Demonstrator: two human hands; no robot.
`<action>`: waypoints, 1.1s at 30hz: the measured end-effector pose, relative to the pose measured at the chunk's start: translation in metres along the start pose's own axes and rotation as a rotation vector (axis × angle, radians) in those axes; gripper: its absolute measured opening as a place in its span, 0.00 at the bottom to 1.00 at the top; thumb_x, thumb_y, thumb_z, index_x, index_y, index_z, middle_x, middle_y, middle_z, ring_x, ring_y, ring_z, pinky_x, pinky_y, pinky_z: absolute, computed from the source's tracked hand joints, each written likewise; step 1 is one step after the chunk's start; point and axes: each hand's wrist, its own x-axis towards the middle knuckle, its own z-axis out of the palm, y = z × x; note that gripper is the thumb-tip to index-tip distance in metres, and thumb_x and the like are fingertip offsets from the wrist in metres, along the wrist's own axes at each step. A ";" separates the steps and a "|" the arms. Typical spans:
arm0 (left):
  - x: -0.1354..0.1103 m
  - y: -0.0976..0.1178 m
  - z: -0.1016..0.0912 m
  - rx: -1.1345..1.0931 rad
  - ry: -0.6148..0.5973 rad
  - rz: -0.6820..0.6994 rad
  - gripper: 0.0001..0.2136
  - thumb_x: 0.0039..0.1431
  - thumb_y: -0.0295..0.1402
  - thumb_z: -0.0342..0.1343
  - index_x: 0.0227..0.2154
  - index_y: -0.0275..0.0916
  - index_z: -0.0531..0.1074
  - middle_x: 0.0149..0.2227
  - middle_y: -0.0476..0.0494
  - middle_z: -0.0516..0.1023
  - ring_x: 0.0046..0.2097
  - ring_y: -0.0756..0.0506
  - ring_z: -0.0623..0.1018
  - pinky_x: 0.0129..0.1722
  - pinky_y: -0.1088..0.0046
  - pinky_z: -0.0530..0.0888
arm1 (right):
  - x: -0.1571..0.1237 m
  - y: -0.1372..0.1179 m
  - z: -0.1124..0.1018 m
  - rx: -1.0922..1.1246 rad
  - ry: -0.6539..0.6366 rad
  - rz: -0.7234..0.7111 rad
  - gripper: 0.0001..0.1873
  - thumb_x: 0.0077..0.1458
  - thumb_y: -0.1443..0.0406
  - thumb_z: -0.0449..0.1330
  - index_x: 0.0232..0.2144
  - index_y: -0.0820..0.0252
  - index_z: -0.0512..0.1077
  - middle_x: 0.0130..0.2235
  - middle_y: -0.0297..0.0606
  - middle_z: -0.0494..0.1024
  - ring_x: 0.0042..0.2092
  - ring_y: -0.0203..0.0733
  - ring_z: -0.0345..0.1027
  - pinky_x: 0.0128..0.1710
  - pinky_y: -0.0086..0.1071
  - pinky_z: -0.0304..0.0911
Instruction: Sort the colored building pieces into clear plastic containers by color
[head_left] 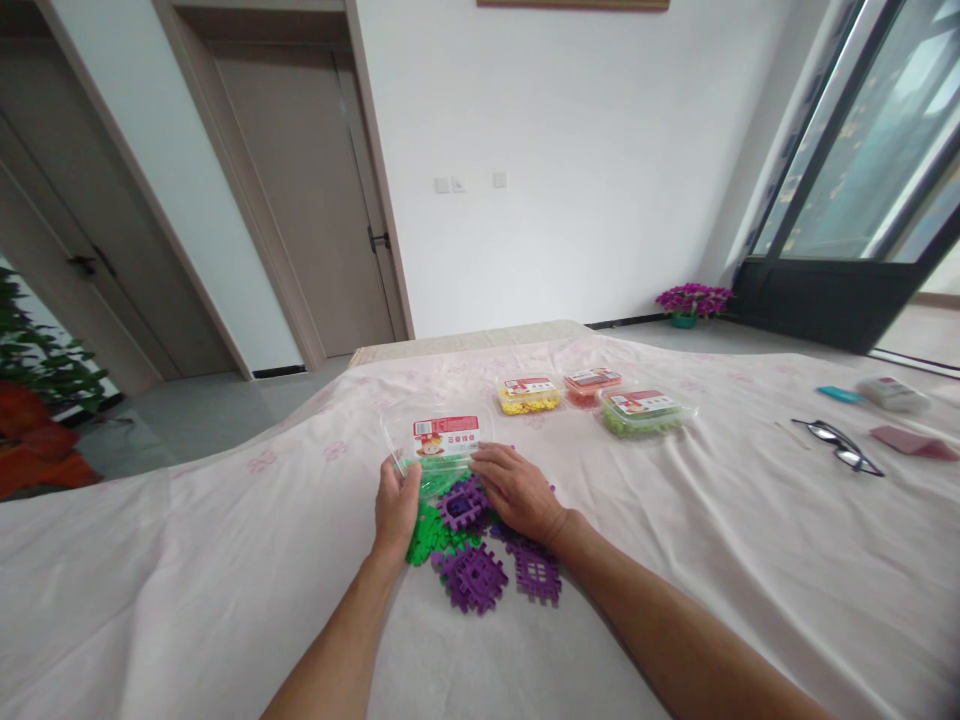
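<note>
A clear plastic box (439,443) with a red-and-white label lies on the pink sheet (225,560) in front of me. My left hand (395,507) holds its near left edge, fingers curled round it. My right hand (516,491) lies palm down over a heap of purple building pieces (475,577) and green building pieces (425,535), at the box's right edge. Some green pieces show inside the box. Two purple pieces lie loose nearest me.
Further back stand three closed clear boxes: one with yellow pieces (529,395), one with red pieces (592,385), one with green pieces (643,411). Black glasses (840,445), a pink card and small packets lie at the right. Doors and a glass door stand beyond.
</note>
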 end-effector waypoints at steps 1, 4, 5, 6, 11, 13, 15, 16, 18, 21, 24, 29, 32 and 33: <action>0.000 0.000 0.001 -0.001 -0.007 -0.001 0.25 0.54 0.43 0.62 0.54 0.41 0.67 0.38 0.45 0.79 0.39 0.42 0.80 0.43 0.65 0.75 | 0.000 0.001 0.000 -0.027 0.007 0.022 0.18 0.62 0.71 0.55 0.53 0.56 0.73 0.52 0.45 0.77 0.59 0.48 0.67 0.59 0.47 0.67; -0.001 0.002 0.002 0.018 -0.008 0.004 0.28 0.54 0.41 0.61 0.57 0.41 0.64 0.38 0.45 0.78 0.38 0.44 0.80 0.42 0.66 0.76 | -0.002 0.005 0.002 -0.086 0.015 0.083 0.18 0.62 0.71 0.55 0.53 0.56 0.73 0.53 0.46 0.77 0.60 0.49 0.66 0.59 0.50 0.65; -0.002 0.002 0.002 0.031 0.003 0.009 0.28 0.54 0.40 0.61 0.58 0.40 0.64 0.38 0.46 0.78 0.38 0.44 0.79 0.41 0.67 0.76 | -0.002 0.006 0.002 -0.092 0.015 0.091 0.18 0.62 0.71 0.56 0.53 0.56 0.73 0.53 0.46 0.77 0.60 0.49 0.66 0.59 0.50 0.65; -0.002 0.003 0.002 0.045 0.017 0.014 0.28 0.54 0.38 0.60 0.58 0.40 0.64 0.38 0.46 0.78 0.38 0.44 0.79 0.41 0.67 0.76 | -0.003 0.007 0.003 -0.092 0.016 0.092 0.19 0.61 0.71 0.56 0.53 0.56 0.73 0.53 0.46 0.77 0.60 0.49 0.66 0.59 0.50 0.64; -0.001 0.005 0.000 0.088 0.058 0.008 0.27 0.53 0.34 0.60 0.57 0.41 0.66 0.37 0.47 0.78 0.35 0.46 0.78 0.38 0.69 0.74 | -0.005 0.010 0.004 -0.058 0.069 0.062 0.22 0.59 0.73 0.57 0.54 0.53 0.73 0.53 0.43 0.77 0.58 0.49 0.68 0.58 0.50 0.65; 0.000 0.006 -0.001 0.100 0.074 -0.002 0.27 0.53 0.34 0.60 0.57 0.41 0.66 0.37 0.47 0.78 0.33 0.47 0.78 0.37 0.70 0.74 | -0.005 0.009 0.004 -0.038 0.116 0.056 0.22 0.59 0.74 0.56 0.53 0.52 0.73 0.52 0.42 0.78 0.57 0.48 0.69 0.57 0.48 0.67; 0.001 0.006 -0.003 0.098 0.100 -0.016 0.26 0.52 0.33 0.59 0.56 0.41 0.67 0.37 0.47 0.79 0.31 0.47 0.77 0.36 0.70 0.74 | -0.005 0.008 0.002 -0.025 0.177 0.084 0.22 0.59 0.74 0.56 0.53 0.52 0.73 0.51 0.42 0.78 0.55 0.48 0.70 0.56 0.47 0.68; 0.001 0.006 -0.003 0.087 0.110 -0.022 0.26 0.52 0.33 0.59 0.56 0.41 0.67 0.37 0.47 0.79 0.30 0.47 0.77 0.35 0.70 0.74 | -0.004 0.007 0.001 -0.019 0.212 0.114 0.22 0.59 0.73 0.56 0.53 0.51 0.72 0.51 0.42 0.77 0.54 0.48 0.70 0.55 0.47 0.68; 0.001 0.005 -0.004 0.052 0.110 -0.029 0.26 0.52 0.32 0.58 0.56 0.41 0.67 0.38 0.47 0.79 0.30 0.47 0.77 0.35 0.69 0.74 | -0.004 0.006 0.001 0.007 0.274 0.194 0.21 0.60 0.71 0.57 0.55 0.51 0.71 0.51 0.42 0.76 0.52 0.48 0.71 0.54 0.46 0.69; 0.000 0.003 -0.003 0.048 0.063 -0.022 0.24 0.54 0.33 0.58 0.55 0.41 0.68 0.38 0.46 0.80 0.32 0.47 0.78 0.37 0.69 0.75 | -0.005 0.010 0.005 0.045 0.301 0.317 0.24 0.59 0.67 0.60 0.58 0.52 0.67 0.53 0.44 0.73 0.54 0.48 0.70 0.54 0.45 0.70; -0.003 0.003 0.000 0.073 -0.003 0.002 0.22 0.58 0.39 0.56 0.55 0.40 0.68 0.38 0.45 0.79 0.37 0.44 0.79 0.41 0.67 0.75 | -0.008 0.018 0.012 0.036 0.241 0.423 0.32 0.57 0.65 0.62 0.63 0.55 0.62 0.57 0.48 0.71 0.56 0.52 0.69 0.55 0.50 0.69; -0.008 0.005 0.003 0.086 -0.036 0.044 0.26 0.61 0.46 0.55 0.59 0.42 0.64 0.40 0.45 0.78 0.41 0.44 0.80 0.46 0.65 0.75 | -0.008 0.022 0.011 0.061 0.030 0.413 0.39 0.53 0.63 0.66 0.65 0.57 0.60 0.61 0.49 0.70 0.61 0.53 0.65 0.62 0.50 0.61; -0.015 0.011 0.005 0.106 -0.102 0.079 0.26 0.62 0.48 0.53 0.59 0.42 0.63 0.41 0.44 0.78 0.42 0.44 0.79 0.48 0.65 0.74 | -0.004 0.016 0.004 0.106 -0.111 0.362 0.42 0.51 0.61 0.68 0.66 0.57 0.60 0.62 0.48 0.70 0.61 0.54 0.65 0.62 0.48 0.60; -0.017 0.013 0.006 0.112 -0.128 0.094 0.26 0.63 0.48 0.53 0.60 0.41 0.63 0.42 0.44 0.78 0.42 0.44 0.79 0.48 0.65 0.74 | -0.003 0.013 0.002 0.116 -0.138 0.349 0.41 0.51 0.61 0.68 0.65 0.57 0.61 0.62 0.48 0.71 0.61 0.54 0.66 0.62 0.47 0.60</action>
